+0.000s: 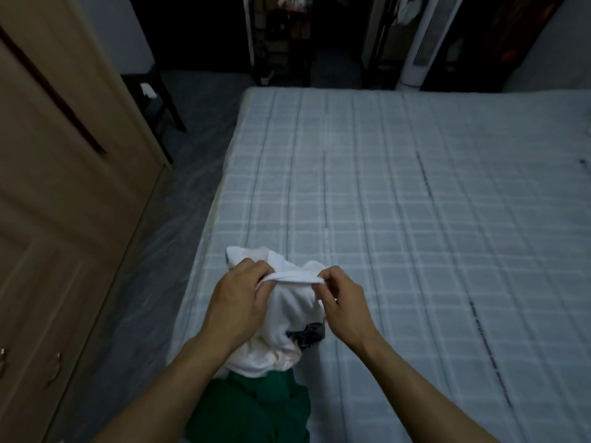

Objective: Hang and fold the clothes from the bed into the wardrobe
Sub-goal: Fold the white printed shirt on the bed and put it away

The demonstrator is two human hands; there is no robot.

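Both hands pinch one rolled edge of the white garment [287, 321]: left hand [238, 300] at one end, right hand [343, 306] at the other, the edge stretched between them. It hangs bunched below them, above the bed [415, 203]'s near left corner. A green garment [256, 407] lies just beneath.

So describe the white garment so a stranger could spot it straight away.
Start at the checked bed, near corner beside the wardrobe. The white garment is bunched there, its edge pinched by both hands. Unlike the green garment below it, it carries a dark print.
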